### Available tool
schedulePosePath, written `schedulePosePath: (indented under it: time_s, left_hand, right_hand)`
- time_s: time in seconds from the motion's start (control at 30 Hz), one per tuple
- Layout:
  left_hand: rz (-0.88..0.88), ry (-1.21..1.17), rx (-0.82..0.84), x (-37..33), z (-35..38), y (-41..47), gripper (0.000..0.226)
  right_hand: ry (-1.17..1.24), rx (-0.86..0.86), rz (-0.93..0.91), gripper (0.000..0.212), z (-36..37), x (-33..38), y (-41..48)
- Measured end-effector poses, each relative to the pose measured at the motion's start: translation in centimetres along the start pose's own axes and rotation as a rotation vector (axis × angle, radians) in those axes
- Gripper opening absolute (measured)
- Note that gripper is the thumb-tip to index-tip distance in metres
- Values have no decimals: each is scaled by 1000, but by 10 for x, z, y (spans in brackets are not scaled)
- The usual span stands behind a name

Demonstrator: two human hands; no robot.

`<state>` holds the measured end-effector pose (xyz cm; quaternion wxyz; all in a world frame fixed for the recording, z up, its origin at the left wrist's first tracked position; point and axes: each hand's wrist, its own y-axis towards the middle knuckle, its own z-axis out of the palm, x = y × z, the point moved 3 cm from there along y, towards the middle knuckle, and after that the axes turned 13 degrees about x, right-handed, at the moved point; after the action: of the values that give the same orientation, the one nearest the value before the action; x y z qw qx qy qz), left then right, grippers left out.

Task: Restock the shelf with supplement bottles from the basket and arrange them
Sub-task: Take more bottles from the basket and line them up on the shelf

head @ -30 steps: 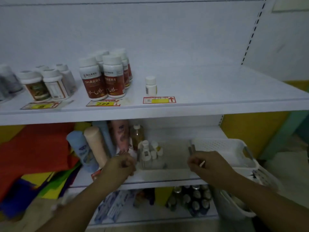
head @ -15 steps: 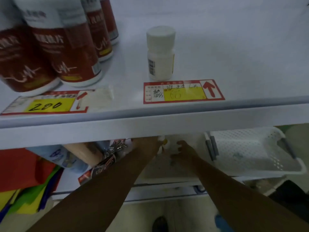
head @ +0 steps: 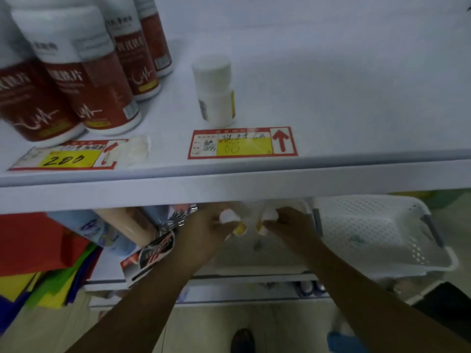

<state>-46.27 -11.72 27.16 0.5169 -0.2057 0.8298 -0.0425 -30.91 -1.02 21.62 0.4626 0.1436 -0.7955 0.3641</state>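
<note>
Just under the front lip of the white shelf (head: pixel 356 174), my left hand (head: pixel 206 230) grips a small white bottle with a yellow label (head: pixel 229 219). My right hand (head: pixel 288 225) grips a second small white bottle (head: pixel 269 216) beside it. Both hands are over a clear basket (head: pixel 267 253) on the lower shelf. On the upper shelf one small white bottle (head: pixel 215 91) stands upright behind a red and yellow price tag (head: pixel 243 143).
Several tall red-labelled bottles (head: pixel 96 80) stand at the upper shelf's left, behind a "200" tag (head: pixel 68 157). A white perforated basket (head: pixel 377 233) sits right of my hands. Tubes (head: pixel 119 230) and coloured cloth (head: pixel 33 250) lie at the lower left.
The view moved in close to the shelf. My hands went from the basket's rim into it and have come up, each with a small white bottle.
</note>
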Motion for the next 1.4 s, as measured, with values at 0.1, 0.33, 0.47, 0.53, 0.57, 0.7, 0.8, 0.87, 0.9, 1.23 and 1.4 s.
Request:
schedulePosePath:
  time_s: [0.1, 0.33, 0.47, 0.53, 0.57, 0.7, 0.8, 0.87, 0.9, 1.23, 1.4]
  left_hand:
    - [130, -184, -21, -20, 2, -61, 27]
    - [272, -419, -110, -96, 11, -145, 28]
    - [482, -326, -365, -157, -34, -177, 36]
    - [589, -168, -508, -196, -62, -184, 25]
    - [637, -80, -556, -213, -76, -184, 20]
    - [640, 234, -629, -273, -113, -155, 21]
    - [524, 345, -577, -289, -127, -112, 24]
    - [443, 385, -496, -282, -129, -85, 24]
    - [399, 397, -461, -277, -130, -73, 23]
    - [89, 355, -213, -241, -116, -37, 10]
    - [738, 270, -548, -238, -100, -110, 15]
  right_hand:
    - [529, 170, -71, 16, -19, 8, -69]
    - [802, 396, -294, 29, -27, 55, -173]
    - [603, 338, -689, 39, -53, 119, -204]
    - [422, 176, -819, 35, -69, 154, -208]
    - [311, 91, -856, 28, -76, 171, -205]
    - [24, -105, -832, 20, -82, 222, -169]
    - [-199, -116, -755, 32, -71, 237, -139]
    - [-226, -99, -705, 34, -69, 234, -125]
    - [-221, -85, -694, 34, -70, 232, -120]
    - [-306, -78, -713, 44, -73, 233, -119]
    - [-225, -445, -1159, 14, -76, 212, -186]
